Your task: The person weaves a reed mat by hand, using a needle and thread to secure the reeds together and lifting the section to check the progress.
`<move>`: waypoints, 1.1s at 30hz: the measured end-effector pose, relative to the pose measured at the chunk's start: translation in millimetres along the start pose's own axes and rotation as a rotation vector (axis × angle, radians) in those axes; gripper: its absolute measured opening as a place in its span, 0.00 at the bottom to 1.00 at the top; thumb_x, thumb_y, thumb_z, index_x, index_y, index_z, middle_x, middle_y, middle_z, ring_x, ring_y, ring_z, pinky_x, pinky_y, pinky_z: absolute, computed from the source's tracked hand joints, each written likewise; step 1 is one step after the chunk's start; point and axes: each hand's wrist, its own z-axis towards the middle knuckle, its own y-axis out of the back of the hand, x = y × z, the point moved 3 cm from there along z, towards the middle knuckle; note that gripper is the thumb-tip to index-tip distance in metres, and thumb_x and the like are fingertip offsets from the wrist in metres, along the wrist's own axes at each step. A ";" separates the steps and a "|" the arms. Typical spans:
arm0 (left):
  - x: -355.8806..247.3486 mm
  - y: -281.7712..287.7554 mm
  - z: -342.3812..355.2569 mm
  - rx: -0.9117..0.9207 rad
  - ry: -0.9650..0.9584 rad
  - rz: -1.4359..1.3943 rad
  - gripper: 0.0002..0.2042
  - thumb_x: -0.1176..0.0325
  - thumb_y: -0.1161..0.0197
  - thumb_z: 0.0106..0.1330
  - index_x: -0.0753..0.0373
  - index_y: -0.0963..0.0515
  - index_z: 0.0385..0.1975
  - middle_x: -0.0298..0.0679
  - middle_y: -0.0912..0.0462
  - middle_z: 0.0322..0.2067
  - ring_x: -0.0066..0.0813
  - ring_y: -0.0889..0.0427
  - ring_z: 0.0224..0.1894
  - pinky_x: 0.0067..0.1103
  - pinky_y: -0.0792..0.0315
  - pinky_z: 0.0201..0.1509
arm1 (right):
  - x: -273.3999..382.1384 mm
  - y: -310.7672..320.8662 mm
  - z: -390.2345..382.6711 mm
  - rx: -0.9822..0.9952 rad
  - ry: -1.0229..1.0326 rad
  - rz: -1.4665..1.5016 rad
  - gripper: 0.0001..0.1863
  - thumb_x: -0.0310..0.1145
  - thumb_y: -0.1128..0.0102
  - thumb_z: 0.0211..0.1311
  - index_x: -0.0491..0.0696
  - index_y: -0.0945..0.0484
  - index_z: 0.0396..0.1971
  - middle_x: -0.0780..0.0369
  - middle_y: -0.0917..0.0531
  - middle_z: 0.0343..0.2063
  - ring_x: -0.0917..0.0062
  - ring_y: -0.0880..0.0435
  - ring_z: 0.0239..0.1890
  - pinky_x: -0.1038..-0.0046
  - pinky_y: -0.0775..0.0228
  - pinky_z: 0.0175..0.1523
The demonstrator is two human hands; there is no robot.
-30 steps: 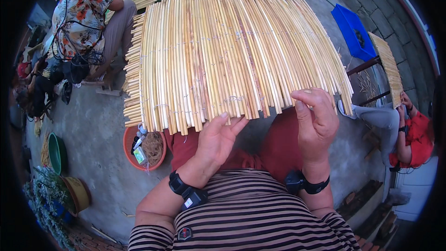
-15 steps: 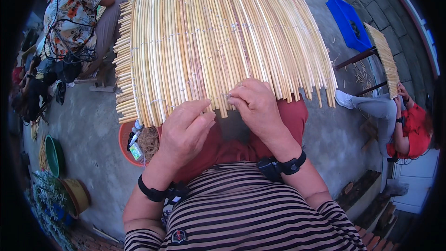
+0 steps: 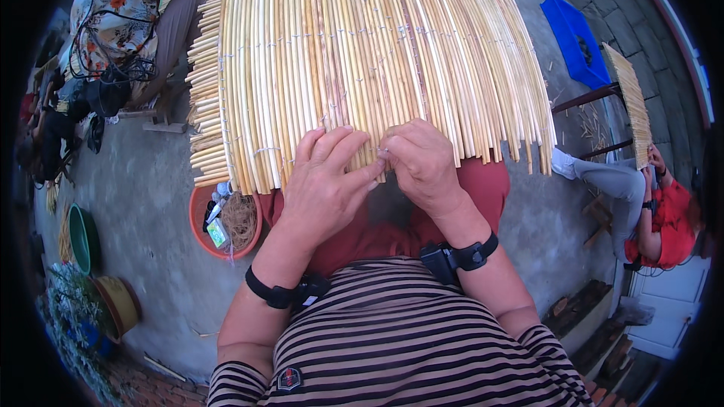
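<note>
A mat of pale yellow reed sticks (image 3: 339, 53), tied across with rows of thin thread, stretches out in front of me over my knees. At its near edge my left hand (image 3: 324, 181) is closed on the mat, fingers bent over the sticks and thumb side toward the right hand. Close beside it, my right hand (image 3: 424, 166) has thumb and index finger pinched together at the mat's edge. A bit of thin pale thread (image 3: 383, 152) shows at that pinch; its full run is hidden by the fingers.
An orange basin (image 3: 197, 218) with brown fibre and small packets stands left of my knees. A blue crate (image 3: 575, 41) lies at the far right, near a person in red (image 3: 671, 215) holding a smaller reed mat (image 3: 628, 102). Another person in a flowered shirt (image 3: 121, 11) sits far left.
My left hand has moved up and right onto the mat's edge, its fingers now spread over the sticks. The right hand stays pinched near the same spot. The view has shifted slightly.
</note>
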 end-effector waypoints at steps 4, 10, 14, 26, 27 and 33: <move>-1.4 -0.9 -1.2 0.018 0.001 0.002 0.14 0.67 0.30 0.51 0.52 0.15 0.40 0.37 0.25 0.54 0.37 0.30 0.60 0.41 0.42 0.67 | 16.9 12.8 15.0 -0.187 -0.010 0.151 0.04 0.24 0.34 0.51 0.45 0.22 0.26 0.61 0.20 0.25 0.68 0.22 0.27 0.72 0.29 0.33; -0.7 1.8 -3.3 0.101 -0.001 0.056 0.21 0.67 0.29 0.49 0.48 0.17 0.47 0.40 0.27 0.58 0.42 0.31 0.62 0.42 0.41 0.67 | -4.7 4.0 9.6 -0.355 -0.644 1.118 0.10 0.34 0.47 0.73 0.45 0.29 0.32 0.63 0.23 0.26 0.79 0.21 0.27 0.73 0.23 0.39; -2.5 5.0 -2.2 0.106 -0.014 0.042 0.23 0.67 0.28 0.48 0.48 0.18 0.49 0.44 0.29 0.60 0.44 0.32 0.63 0.41 0.41 0.67 | -7.5 1.8 -4.4 -0.258 -0.784 1.196 0.12 0.38 0.53 0.76 0.47 0.32 0.32 0.65 0.26 0.20 0.80 0.23 0.22 0.71 0.19 0.39; -12.2 6.1 4.0 0.162 0.018 0.050 0.27 0.65 0.27 0.47 0.46 0.20 0.53 0.45 0.31 0.60 0.46 0.35 0.64 0.40 0.42 0.68 | -17.7 3.5 -3.1 -0.463 -0.809 1.112 0.13 0.39 0.54 0.76 0.46 0.32 0.33 0.63 0.24 0.22 0.79 0.21 0.23 0.73 0.19 0.35; -12.9 4.7 4.0 0.152 0.038 0.064 0.26 0.65 0.27 0.47 0.46 0.19 0.52 0.45 0.31 0.60 0.46 0.35 0.64 0.40 0.42 0.68 | -19.4 3.7 -4.7 -0.465 -0.808 1.111 0.13 0.39 0.54 0.76 0.46 0.32 0.33 0.63 0.24 0.22 0.79 0.21 0.23 0.73 0.19 0.35; -12.0 -4.2 3.9 0.116 0.078 0.070 0.23 0.66 0.26 0.46 0.45 0.16 0.47 0.45 0.33 0.63 0.48 0.36 0.65 0.41 0.43 0.68 | -14.0 7.0 -3.0 -0.349 -0.746 0.999 0.13 0.39 0.53 0.76 0.47 0.32 0.32 0.64 0.25 0.21 0.83 0.26 0.20 0.76 0.22 0.33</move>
